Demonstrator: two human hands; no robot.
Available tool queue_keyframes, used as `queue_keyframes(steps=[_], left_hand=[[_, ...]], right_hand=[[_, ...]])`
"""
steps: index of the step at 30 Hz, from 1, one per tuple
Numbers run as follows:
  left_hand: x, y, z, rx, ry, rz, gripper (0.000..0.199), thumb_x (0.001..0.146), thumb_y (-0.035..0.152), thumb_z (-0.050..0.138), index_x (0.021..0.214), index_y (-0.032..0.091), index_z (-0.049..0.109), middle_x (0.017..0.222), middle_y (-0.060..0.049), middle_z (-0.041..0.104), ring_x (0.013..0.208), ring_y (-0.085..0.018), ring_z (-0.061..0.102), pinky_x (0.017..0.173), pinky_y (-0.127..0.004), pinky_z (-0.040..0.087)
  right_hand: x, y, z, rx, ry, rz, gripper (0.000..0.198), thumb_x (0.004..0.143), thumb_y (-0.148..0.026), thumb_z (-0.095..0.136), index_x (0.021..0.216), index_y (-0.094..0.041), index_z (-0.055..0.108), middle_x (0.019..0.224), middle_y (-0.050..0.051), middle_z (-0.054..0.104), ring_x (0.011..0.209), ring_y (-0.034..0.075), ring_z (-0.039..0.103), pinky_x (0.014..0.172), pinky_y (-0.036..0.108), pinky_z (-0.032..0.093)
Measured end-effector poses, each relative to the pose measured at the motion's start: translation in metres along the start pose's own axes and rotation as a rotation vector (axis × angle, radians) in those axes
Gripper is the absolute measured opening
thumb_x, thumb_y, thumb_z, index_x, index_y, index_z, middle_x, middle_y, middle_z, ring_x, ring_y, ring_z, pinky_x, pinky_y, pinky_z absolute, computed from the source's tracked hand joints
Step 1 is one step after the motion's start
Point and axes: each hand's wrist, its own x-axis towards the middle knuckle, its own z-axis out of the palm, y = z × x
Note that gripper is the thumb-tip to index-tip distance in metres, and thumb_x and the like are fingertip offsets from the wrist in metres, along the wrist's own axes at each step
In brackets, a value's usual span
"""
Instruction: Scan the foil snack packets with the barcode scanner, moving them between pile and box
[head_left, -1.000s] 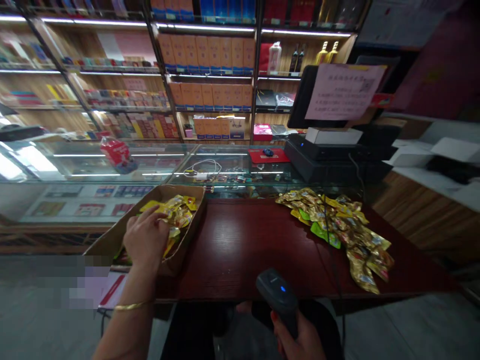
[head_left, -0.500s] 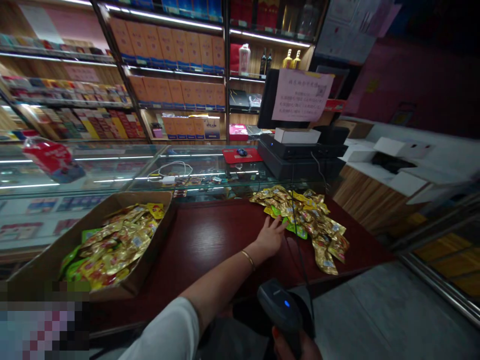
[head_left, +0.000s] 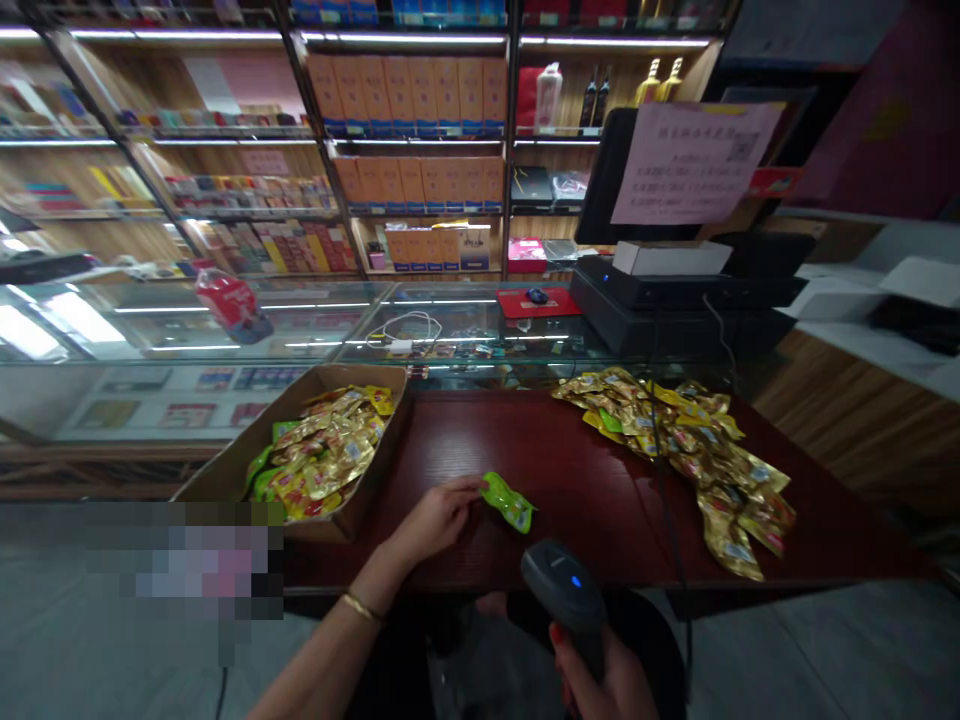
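backdrop: lit shelves [head_left: 405, 149] of boxes and bottles behind a glass display case [head_left: 307, 318], with a monitor [head_left: 613, 175] to the right, partly covered by a pink sheet [head_left: 697, 165].
bench: dark red wood [head_left: 450, 430], between the case and the person's lap.
green packet: near the middle of the bench's front part [head_left: 510, 503], between box and pile; whether it lies flat or is slightly lifted, i cannot tell.
left hand: beside the packet [head_left: 433, 522], its fingers closed on the packet's left end by the look of it.
right hand: wrapped round the grip [head_left: 606, 680] of a dark scanner [head_left: 562, 585], which shows a blue light; its head is near the packet, apart from it.
cardboard box: at the left [head_left: 352, 505], holding gold, yellow and green packets.
pile: mostly gold packets [head_left: 686, 440] at the right, a dark cable [head_left: 664, 500] hanging across the view of it.
step in hand: i judge that one packet, separate from the rest, is being brought before the scanner.
next move: calls for lining up the packet's printed code with the scanner's head, label side unobstructed by fingers; i cannot make out a code from here.
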Motion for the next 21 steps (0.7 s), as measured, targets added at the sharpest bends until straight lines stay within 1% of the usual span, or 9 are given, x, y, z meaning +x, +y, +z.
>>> queue_keyframes(steps=[2,4,6,8,11,14,16,18,21], left_hand=[[-0.014,-0.005,-0.004,-0.068,0.109,-0.064,0.028,0.087,0.005,0.050,0.094,0.019,0.073,0.117,-0.009,0.071,0.107,-0.020,0.068,0.096,-0.033,0.054],[-0.018,-0.010,-0.003,-0.141,0.216,-0.127,0.015,0.087,0.012,0.057,0.079,0.018,0.069,0.103,-0.009,0.073,0.095,-0.019,0.070,0.087,-0.032,0.055],[-0.014,-0.014,0.000,-0.179,0.303,-0.187,0.009,0.085,0.019,0.065,0.076,0.018,0.067,0.093,-0.007,0.072,0.087,-0.018,0.068,0.079,-0.030,0.055],[-0.010,-0.018,0.003,-0.185,0.374,-0.234,0.005,0.082,0.021,0.071,0.079,0.018,0.067,0.088,-0.006,0.070,0.083,-0.018,0.067,0.073,-0.028,0.054],[-0.009,-0.023,0.003,-0.216,0.436,-0.242,0.002,0.082,0.019,0.069,0.081,0.019,0.067,0.093,-0.007,0.071,0.086,-0.019,0.068,0.073,-0.028,0.053],[-0.013,-0.024,0.003,-0.250,0.485,-0.212,0.005,0.083,0.017,0.066,0.079,0.020,0.067,0.103,-0.009,0.074,0.097,-0.021,0.070,0.085,-0.032,0.055],[-0.015,-0.025,0.004,-0.261,0.525,-0.199,0.006,0.084,0.016,0.064,0.080,0.020,0.067,0.106,-0.010,0.075,0.098,-0.022,0.071,0.088,-0.035,0.055],[-0.016,-0.026,0.006,-0.275,0.562,-0.187,0.006,0.084,0.017,0.064,0.080,0.020,0.067,0.105,-0.011,0.076,0.097,-0.022,0.072,0.084,-0.034,0.057],[-0.016,-0.026,0.005,-0.278,0.591,-0.176,0.007,0.084,0.018,0.065,0.077,0.020,0.066,0.104,-0.012,0.077,0.095,-0.023,0.073,0.081,-0.034,0.058]], right_hand=[[0.000,-0.006,0.005,0.009,-0.050,-0.011,0.063,0.072,-0.088,0.054,0.064,-0.026,0.063,0.044,-0.001,0.061,0.039,0.017,0.056,0.041,0.025,0.046],[0.000,-0.010,0.008,0.008,-0.072,-0.022,0.062,0.072,-0.086,0.056,0.066,-0.025,0.063,0.044,-0.001,0.059,0.039,0.017,0.054,0.041,0.025,0.045],[-0.001,-0.012,0.010,-0.005,-0.085,-0.038,0.060,0.074,-0.085,0.057,0.064,-0.025,0.062,0.044,-0.002,0.058,0.039,0.016,0.053,0.042,0.025,0.044],[-0.001,-0.013,0.011,-0.017,-0.098,-0.049,0.060,0.076,-0.084,0.055,0.062,-0.026,0.060,0.044,-0.001,0.060,0.040,0.016,0.054,0.043,0.025,0.044],[-0.003,-0.014,0.010,-0.041,-0.113,-0.045,0.059,0.078,-0.083,0.053,0.062,-0.027,0.058,0.046,0.000,0.063,0.040,0.017,0.055,0.042,0.025,0.044],[-0.004,-0.014,0.010,-0.131,-0.125,-0.098,0.059,0.080,-0.082,0.052,0.063,-0.026,0.063,0.046,0.000,0.064,0.040,0.018,0.058,0.044,0.025,0.046],[-0.004,-0.013,0.011,-0.195,-0.127,-0.146,0.061,0.081,-0.082,0.050,0.070,-0.025,0.070,0.045,0.001,0.064,0.042,0.020,0.062,0.046,0.026,0.049],[-0.004,-0.013,0.013,-0.227,-0.129,-0.169,0.067,0.082,-0.083,0.048,0.080,-0.022,0.076,0.045,0.002,0.064,0.043,0.022,0.064,0.046,0.026,0.050],[-0.005,-0.012,0.015,-0.245,-0.128,-0.180,0.074,0.083,-0.084,0.045,0.092,-0.018,0.079,0.045,0.004,0.066,0.043,0.023,0.065,0.046,0.026,0.050]])
